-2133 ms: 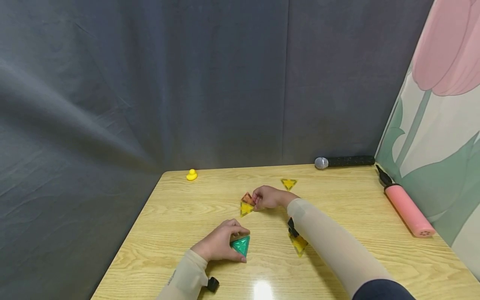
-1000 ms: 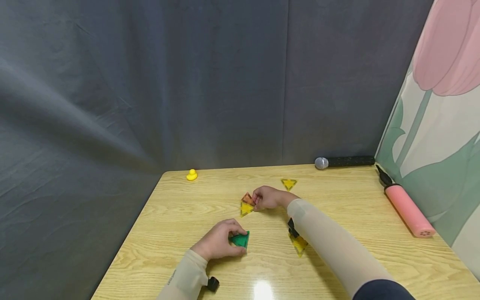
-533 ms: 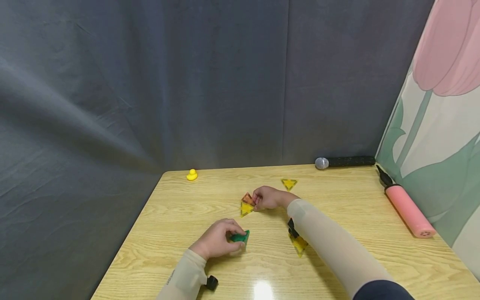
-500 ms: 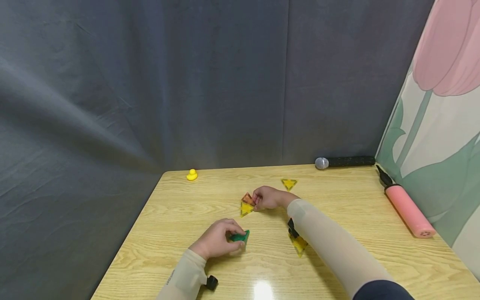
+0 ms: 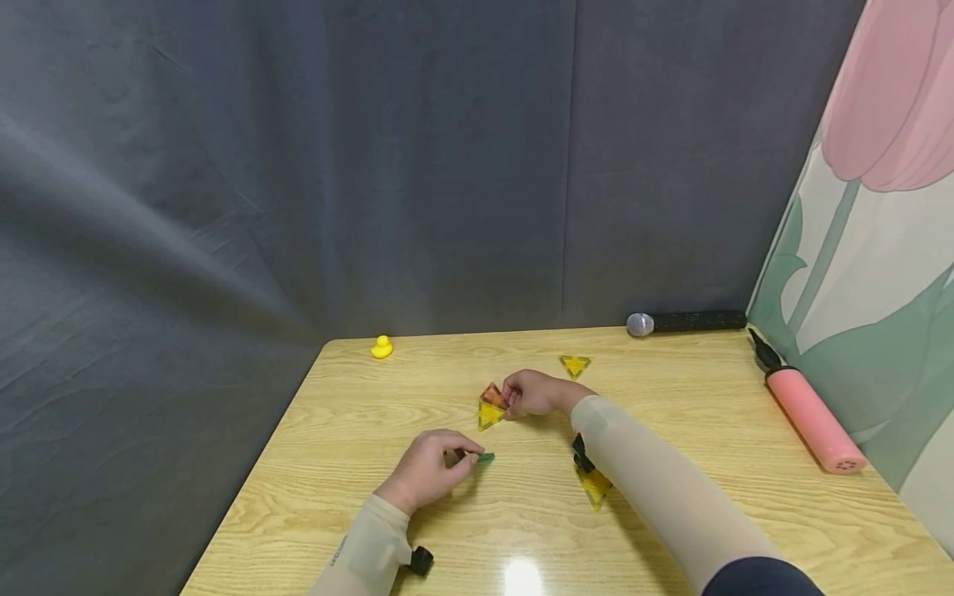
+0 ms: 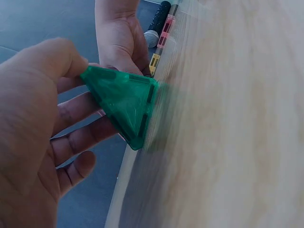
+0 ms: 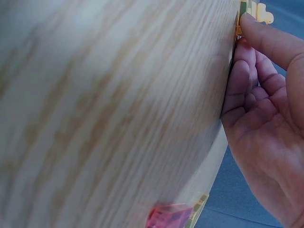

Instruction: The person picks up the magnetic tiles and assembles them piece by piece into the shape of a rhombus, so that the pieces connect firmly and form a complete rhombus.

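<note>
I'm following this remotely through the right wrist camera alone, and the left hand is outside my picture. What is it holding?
Observer: The left hand holds a green triangle tile.
Operator: Which is nearer the person, that hand or the right hand?
Observer: The left hand; the head view shows it closer to the person than the right one.
Operator: Anything along the back edge of the table, over on the right?
Observer: Yes, a black microphone lies there, its silver head toward the left.
</note>
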`<state>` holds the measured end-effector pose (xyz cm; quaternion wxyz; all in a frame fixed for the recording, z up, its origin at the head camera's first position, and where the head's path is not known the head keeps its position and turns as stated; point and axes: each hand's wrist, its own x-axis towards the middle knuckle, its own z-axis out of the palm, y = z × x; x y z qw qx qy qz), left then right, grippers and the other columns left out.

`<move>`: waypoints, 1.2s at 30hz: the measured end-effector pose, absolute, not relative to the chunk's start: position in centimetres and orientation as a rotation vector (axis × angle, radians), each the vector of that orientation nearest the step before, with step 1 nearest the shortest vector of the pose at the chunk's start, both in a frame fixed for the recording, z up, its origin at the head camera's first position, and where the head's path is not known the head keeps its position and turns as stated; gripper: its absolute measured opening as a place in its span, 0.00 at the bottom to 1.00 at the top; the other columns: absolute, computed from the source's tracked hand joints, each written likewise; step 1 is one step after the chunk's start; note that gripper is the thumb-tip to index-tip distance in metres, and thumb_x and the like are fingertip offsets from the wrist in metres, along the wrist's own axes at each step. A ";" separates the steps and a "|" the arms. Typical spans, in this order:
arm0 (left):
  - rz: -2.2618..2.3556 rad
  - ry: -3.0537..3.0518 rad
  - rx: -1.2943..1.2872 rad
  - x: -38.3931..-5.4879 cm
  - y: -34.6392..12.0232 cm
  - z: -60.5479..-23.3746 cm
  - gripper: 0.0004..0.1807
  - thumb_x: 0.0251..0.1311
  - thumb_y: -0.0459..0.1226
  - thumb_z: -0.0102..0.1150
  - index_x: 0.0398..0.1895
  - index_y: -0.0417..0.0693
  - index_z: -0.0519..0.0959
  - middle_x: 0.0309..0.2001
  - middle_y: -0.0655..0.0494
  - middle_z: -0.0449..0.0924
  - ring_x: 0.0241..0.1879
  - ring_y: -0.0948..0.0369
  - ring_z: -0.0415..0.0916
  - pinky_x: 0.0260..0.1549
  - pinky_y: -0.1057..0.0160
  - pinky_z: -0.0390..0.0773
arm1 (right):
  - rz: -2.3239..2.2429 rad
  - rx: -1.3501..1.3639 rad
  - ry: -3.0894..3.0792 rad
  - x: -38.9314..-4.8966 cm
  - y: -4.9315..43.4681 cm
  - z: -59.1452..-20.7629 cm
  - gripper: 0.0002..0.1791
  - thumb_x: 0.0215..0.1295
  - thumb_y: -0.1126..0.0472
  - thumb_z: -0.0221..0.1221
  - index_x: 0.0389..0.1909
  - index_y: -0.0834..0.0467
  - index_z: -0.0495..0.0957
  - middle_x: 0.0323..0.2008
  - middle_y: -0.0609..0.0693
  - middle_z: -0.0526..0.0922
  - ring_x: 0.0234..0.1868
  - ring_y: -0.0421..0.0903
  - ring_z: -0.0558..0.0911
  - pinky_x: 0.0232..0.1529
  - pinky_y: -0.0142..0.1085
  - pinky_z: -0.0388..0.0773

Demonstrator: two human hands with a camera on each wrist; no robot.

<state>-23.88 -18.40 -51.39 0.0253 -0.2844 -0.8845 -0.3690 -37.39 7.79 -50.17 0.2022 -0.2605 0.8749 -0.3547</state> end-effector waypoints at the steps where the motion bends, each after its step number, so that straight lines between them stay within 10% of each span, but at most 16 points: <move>1: -1.140 -2.732 -0.869 -23.9 -18.4 -51.4 0.09 0.73 0.43 0.63 0.48 0.60 0.91 0.44 0.70 0.87 0.40 0.71 0.80 0.41 0.61 0.83 | -0.990 -0.728 2.444 -37.4 7.8 -50.2 0.09 0.65 0.64 0.73 0.36 0.57 0.80 0.31 0.47 0.78 0.33 0.43 0.75 0.38 0.36 0.72; 36: -1.158 -2.688 -0.739 -24.8 -18.7 -52.2 0.11 0.68 0.40 0.71 0.52 0.53 0.89 0.35 0.74 0.84 0.35 0.69 0.81 0.36 0.65 0.82 | -0.987 -0.730 2.415 -37.6 7.8 -50.1 0.09 0.65 0.64 0.72 0.37 0.57 0.80 0.29 0.46 0.77 0.31 0.42 0.74 0.36 0.35 0.72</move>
